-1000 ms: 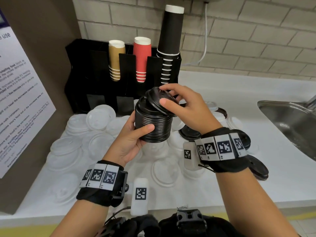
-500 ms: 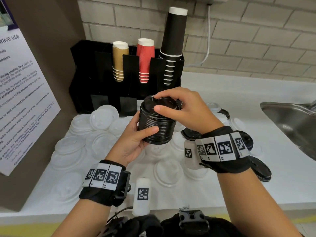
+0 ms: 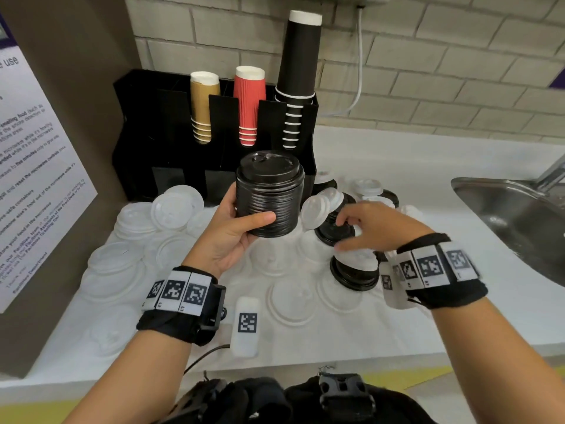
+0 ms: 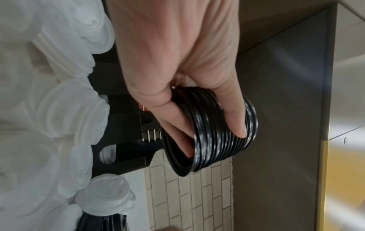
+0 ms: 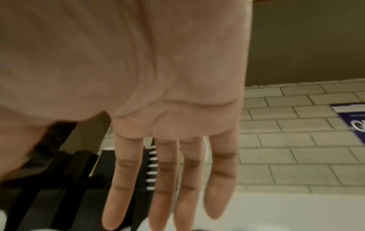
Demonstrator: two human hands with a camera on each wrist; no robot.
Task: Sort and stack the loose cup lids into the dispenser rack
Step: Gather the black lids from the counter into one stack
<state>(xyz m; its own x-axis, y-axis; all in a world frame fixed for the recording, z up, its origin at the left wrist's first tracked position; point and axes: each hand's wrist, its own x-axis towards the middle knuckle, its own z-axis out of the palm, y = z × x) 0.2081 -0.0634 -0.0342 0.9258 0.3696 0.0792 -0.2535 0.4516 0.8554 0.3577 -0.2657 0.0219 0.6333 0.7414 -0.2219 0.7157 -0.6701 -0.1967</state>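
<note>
Head view: the left hand (image 3: 232, 231) grips the stack of black lids (image 3: 270, 194) upright above the counter (image 3: 382, 316), ready for another; the right hand (image 3: 376, 224), fingers straight and empty, reaches toward a loose black lid (image 3: 334, 231) before the dispenser rack (image 3: 143, 133).

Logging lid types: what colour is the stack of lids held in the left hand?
Black, glossy; the lid stack shows best in the head view.

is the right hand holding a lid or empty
Empty. The right hand has straight, spread fingers with nothing between them; in the head view it hovers over loose black lids on the counter.
</note>
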